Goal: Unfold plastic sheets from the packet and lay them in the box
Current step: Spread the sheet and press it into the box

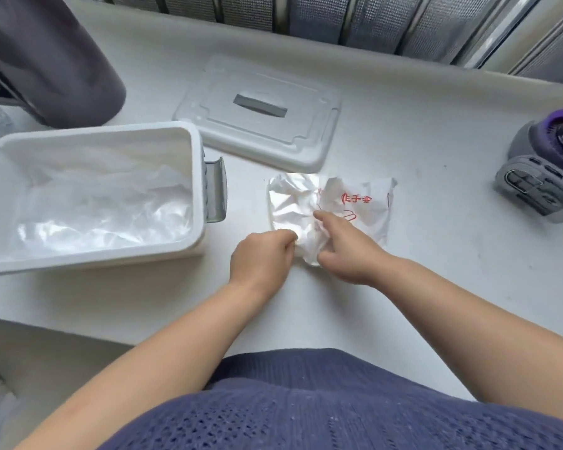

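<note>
A crumpled white packet [364, 206] with red print lies on the white counter, right of centre. Folded clear plastic sheets [290, 203] stick out of its left end. My left hand [260, 258] has its fingers curled and pinches the near edge of the plastic. My right hand [345, 248] lies over the packet's near part, its index finger stretched onto the packet and its thumb and other fingers gripping the wrinkled plastic. The open white box [195, 177] stands at the left, with several loose clear sheets [104, 203] lying inside.
The box's white lid [260, 115] lies flat behind the packet. A dark grey cylinder [49, 53] stands at the far left. A grey and purple device [546, 177] sits at the right edge. A metal grille runs along the counter's back.
</note>
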